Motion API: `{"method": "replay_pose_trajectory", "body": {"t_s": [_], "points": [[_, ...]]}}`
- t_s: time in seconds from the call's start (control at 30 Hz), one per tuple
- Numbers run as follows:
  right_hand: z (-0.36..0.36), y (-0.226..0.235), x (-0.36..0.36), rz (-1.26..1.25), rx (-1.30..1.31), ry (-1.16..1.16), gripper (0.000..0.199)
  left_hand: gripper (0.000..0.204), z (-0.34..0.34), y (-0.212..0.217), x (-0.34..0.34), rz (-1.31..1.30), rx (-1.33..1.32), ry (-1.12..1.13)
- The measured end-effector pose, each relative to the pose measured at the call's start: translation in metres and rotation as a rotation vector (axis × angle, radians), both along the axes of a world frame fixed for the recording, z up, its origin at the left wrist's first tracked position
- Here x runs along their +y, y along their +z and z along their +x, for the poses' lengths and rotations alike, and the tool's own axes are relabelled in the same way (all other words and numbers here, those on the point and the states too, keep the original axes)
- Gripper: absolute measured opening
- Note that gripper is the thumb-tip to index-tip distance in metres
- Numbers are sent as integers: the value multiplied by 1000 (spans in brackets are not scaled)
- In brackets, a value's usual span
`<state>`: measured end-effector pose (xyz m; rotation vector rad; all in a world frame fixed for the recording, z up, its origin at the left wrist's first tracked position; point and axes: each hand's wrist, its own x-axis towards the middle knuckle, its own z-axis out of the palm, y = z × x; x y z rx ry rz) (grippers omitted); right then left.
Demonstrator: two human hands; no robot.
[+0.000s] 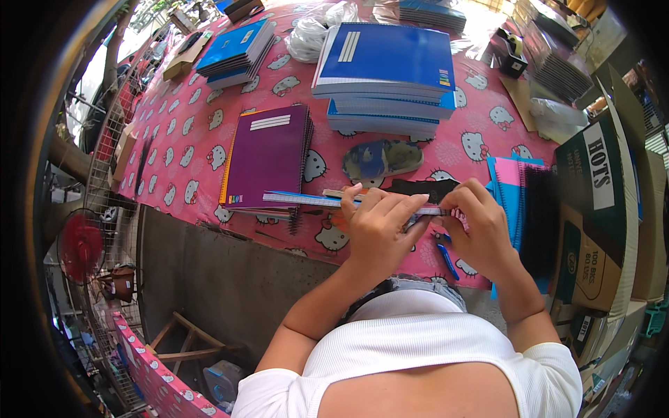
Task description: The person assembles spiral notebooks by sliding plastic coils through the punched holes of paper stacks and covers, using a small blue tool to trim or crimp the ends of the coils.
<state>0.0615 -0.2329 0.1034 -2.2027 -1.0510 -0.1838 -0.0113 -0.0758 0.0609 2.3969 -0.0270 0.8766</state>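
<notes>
A thin notebook (301,200), seen edge-on, lies across the near part of the table in front of me. My left hand (385,221) is closed around its middle, fingers over the top. At the notebook's right end my right hand (481,219) is closed, thumb and fingertips pinching close to the edge; whether they grip the notebook's corner or a bit of its binding is too small to tell. Below the right hand rests a small pair of blue-handled cutters (446,256). To the left is a short stack of purple spiral notebooks (268,157).
Behind stands a tall stack of blue notebooks (390,59), with a camouflage-patterned oblong item (382,159) before it. Another blue stack (237,49) is far left. Black spiral coils (540,216) lie at right beside cardboard boxes (592,202). A tape dispenser (511,54) stands far right.
</notes>
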Motion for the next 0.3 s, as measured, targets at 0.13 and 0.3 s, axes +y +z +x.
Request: {"method": "replay_pose_trajectory", "body": {"t_s": [0.13, 0.3], "points": [[6, -7, 5, 81, -45, 83, 12, 32, 1, 0, -3, -68, 51, 42], [15, -3, 2, -98, -24, 217, 12, 36, -1, -2, -2, -73, 35, 52]]}}
